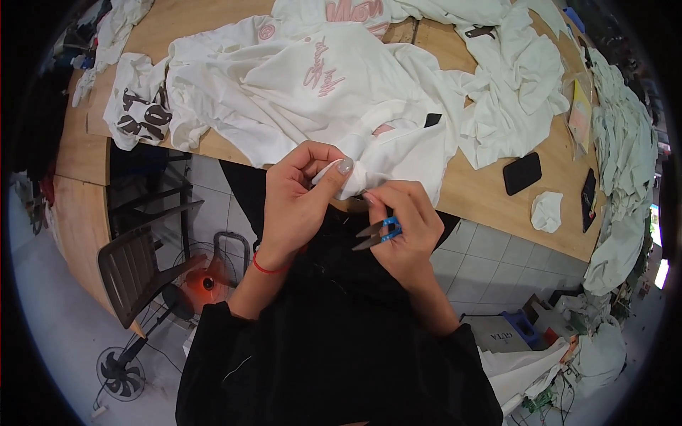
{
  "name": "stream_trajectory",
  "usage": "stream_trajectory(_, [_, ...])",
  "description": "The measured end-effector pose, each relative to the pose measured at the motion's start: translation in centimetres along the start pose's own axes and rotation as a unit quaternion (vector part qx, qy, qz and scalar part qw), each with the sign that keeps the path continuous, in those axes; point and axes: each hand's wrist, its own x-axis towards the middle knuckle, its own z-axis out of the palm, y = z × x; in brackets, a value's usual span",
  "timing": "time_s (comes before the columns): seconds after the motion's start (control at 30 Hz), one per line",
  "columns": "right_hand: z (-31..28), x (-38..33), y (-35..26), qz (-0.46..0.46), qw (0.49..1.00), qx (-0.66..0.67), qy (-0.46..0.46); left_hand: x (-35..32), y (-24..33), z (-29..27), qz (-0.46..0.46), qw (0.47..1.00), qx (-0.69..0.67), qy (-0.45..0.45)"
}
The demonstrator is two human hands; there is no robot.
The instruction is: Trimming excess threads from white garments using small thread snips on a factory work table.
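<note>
A white shirt [270, 85] with pink embroidered lettering lies spread over the wooden table, its near part drawn up to the table's front edge. My left hand [295, 199] is closed on a gathered fold of this shirt, thumb on top. Close on its right, my right hand [408, 224] holds a pair of blue-handled thread snips [387, 231] against the palm, blades pointing left. The thumb and forefinger of that hand pinch together at the edge of the fold. Whatever lies between those fingertips is too small to make out.
More white garments [508, 78] lie at the right of the table [490, 195], near a black phone [522, 174] and a crumpled white scrap [547, 211]. Dark-patterned white cloth [142, 117] is at left. Below stand a brown chair [131, 259] and a fan [121, 373].
</note>
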Motion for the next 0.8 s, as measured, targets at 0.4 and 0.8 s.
stream_trajectory(0.4, [0.0,-0.3,0.5,0.067,0.961,0.258,-0.071,0.1,-1.2,0.2,-0.078,0.995,-0.044,-0.05])
stream_trajectory(0.8, [-2.7,-1.5,2.6,0.213,0.968,0.118,-0.061,1.2,1.5,-0.6,0.032,0.998,-0.021,0.041])
